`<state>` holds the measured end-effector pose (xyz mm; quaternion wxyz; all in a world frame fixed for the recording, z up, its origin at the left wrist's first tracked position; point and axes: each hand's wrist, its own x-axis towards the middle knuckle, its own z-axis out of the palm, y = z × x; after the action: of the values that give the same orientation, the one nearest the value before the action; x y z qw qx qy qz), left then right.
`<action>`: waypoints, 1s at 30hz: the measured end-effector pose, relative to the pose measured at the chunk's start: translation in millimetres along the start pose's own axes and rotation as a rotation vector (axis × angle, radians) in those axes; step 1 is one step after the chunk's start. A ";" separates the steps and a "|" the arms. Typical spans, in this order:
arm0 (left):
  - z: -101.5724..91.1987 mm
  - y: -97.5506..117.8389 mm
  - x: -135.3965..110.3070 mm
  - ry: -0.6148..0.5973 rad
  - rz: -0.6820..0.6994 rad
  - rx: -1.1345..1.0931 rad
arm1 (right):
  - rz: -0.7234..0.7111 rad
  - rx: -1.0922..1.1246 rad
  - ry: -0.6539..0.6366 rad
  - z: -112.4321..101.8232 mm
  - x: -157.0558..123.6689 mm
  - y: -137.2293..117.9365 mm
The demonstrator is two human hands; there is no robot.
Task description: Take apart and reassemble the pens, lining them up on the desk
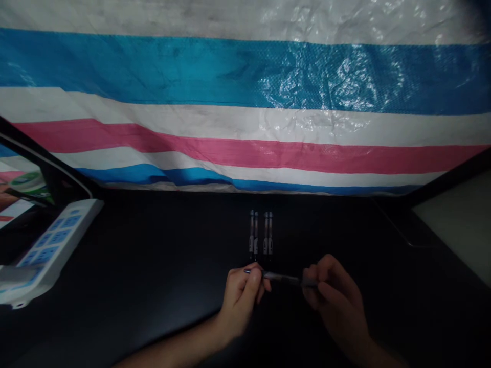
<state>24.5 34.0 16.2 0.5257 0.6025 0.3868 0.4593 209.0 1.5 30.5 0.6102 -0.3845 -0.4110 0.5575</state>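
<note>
Between my two hands a slim pen (282, 278) lies nearly level. My left hand (244, 291) is closed on its left end, with the dark tip poking out past the thumb. The fingers of my right hand (336, 296) pinch the right end, somewhat smeared by motion. Whether a cap covers that end I cannot tell. Just beyond my hands, several similar pens stand out on the dark table, lying side by side in a left pair (253, 235) and a right pair (268, 234), all pointing away from me.
A white power strip (71, 240) with blue sockets lies along the left side of the black tabletop (153, 266). A striped plastic sheet (245, 71) hangs behind the table. At far left, a green-and-white round container (28, 183) shows past a dark frame.
</note>
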 end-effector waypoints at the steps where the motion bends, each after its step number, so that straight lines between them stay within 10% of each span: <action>1: -0.7 0.1 -1.0 0.018 0.010 0.006 | 0.003 -0.022 -0.020 0.2 -0.3 0.5; 9: -7.1 -6.4 -7.5 0.192 0.204 0.107 | 0.168 -0.390 -0.119 6.7 -0.9 -1.0; 17: -10.8 4.0 -3.7 0.199 0.382 0.269 | -0.260 -0.734 0.002 1.0 -6.0 -0.4; 24: -6.2 -8.8 -10.8 0.276 0.118 0.142 | -0.627 -0.719 -0.222 7.1 -0.1 -13.9; 30: -12.8 -6.5 -7.0 0.412 0.215 0.268 | -0.198 -0.658 -0.186 3.5 -2.7 -9.0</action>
<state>10.4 31.9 9.1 0.2996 0.5981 0.4770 0.5701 208.9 -1.8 39.9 0.4645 -0.4666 -0.6577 0.3661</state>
